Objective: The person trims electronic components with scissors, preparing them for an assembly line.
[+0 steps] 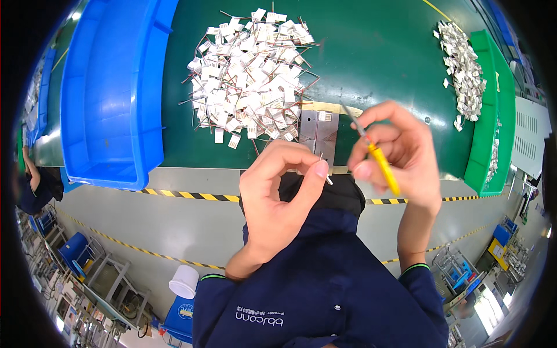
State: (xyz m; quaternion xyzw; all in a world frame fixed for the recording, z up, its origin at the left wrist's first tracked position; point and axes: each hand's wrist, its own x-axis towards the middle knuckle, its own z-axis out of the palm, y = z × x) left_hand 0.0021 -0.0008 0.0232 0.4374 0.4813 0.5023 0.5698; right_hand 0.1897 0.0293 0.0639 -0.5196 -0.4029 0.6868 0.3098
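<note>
My left hand (pixel 278 197) pinches a small white piece (pixel 329 180) between thumb and forefinger, just in front of the table edge. The fingers hide most of that piece. To its right my right hand (pixel 403 156) is closed round a slim yellow-handled tool (pixel 382 165) with a thin metal tip pointing up and away. The tool's exact kind is unclear. Beyond the hands, a metal plate fixture (pixel 309 124) lies at the table's front edge, with a white connector (pixel 325 116) on it. A big heap of white connectors with short wires (pixel 249 75) spreads behind my left hand.
A blue bin (pixel 110 87) stands at the left of the green table (pixel 371 46). On the far right, another pile of white connectors (pixel 462 75) lies beside a green bin (pixel 484 122). A white bucket (pixel 184 281) stands on a blue stool behind me. Someone sits at the far left.
</note>
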